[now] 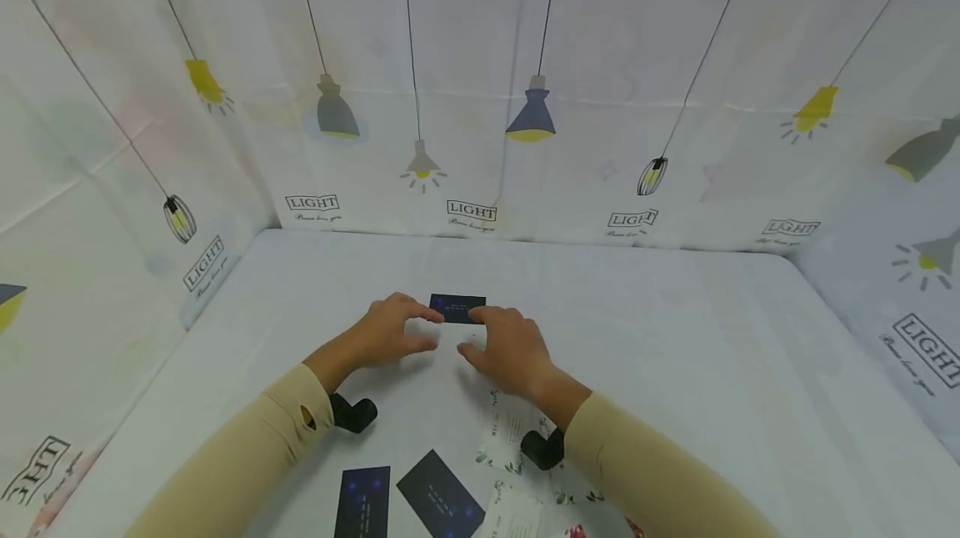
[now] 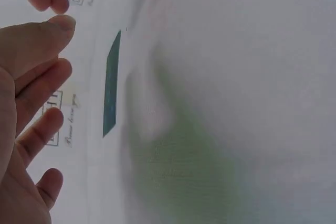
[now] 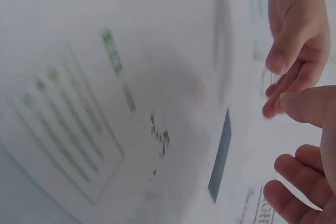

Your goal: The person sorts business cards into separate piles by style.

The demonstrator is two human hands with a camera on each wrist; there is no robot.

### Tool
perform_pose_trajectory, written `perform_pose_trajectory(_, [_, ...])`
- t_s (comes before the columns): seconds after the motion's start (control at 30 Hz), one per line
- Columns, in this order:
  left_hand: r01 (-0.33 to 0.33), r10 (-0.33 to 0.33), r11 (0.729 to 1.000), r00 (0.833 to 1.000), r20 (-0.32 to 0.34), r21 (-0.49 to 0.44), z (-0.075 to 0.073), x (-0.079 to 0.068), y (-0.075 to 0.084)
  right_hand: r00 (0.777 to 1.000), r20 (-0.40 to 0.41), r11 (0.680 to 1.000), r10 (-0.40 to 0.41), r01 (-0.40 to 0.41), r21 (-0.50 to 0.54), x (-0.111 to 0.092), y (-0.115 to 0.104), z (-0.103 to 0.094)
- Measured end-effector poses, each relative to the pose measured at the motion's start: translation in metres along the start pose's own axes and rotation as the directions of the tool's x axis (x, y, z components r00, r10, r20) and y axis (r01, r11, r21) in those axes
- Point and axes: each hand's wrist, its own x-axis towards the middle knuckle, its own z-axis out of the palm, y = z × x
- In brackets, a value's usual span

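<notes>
A dark blue card (image 1: 457,302) with small pale print lies flat on the white table, toward its back. My left hand (image 1: 384,333) is just left of this card in the head view, thumb and fingers spread apart. On the other side, my right hand (image 1: 517,348) has its index fingertip over the card's lower right corner in that view. Both wrist views show the card (image 2: 111,90) on the white surface, away from the fingers. Neither hand holds anything.
Near the front of the white table (image 1: 675,338) lie two more dark cards (image 1: 363,500) and several white cards (image 1: 513,513) with leaf prints. Black wrist mounts (image 1: 354,413) sit under the sleeves. White cloth walls (image 1: 465,37) printed with lamps surround the table.
</notes>
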Motion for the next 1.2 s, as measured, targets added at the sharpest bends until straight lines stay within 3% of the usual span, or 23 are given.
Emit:
perform_pose_trajectory(0.3, [-0.101,0.111,0.988,0.99,0.085,-0.113,0.011,-0.046,0.012,0.989,0.039,0.988,-0.139,0.136,0.074,-0.046,-0.015,-0.007])
perform_pose_trajectory(0.57, [-0.142,0.172,0.975,0.969,0.176,-0.171,0.024,-0.076,0.019,0.967,0.169,0.98,-0.192,0.181,0.081,-0.082,-0.025,-0.001])
perform_pose_trajectory(0.87, [-0.124,0.177,0.97,0.948,0.263,-0.207,0.037,-0.098,0.019,0.927,0.275,0.967,-0.254,0.248,0.057,-0.1,-0.028,0.008])
perform_pose_trajectory(1.2, [-0.199,0.231,0.969,0.941,0.248,-0.147,0.043,-0.103,0.022,0.927,0.288,0.967,-0.241,0.253,-0.004,-0.105,-0.023,0.013])
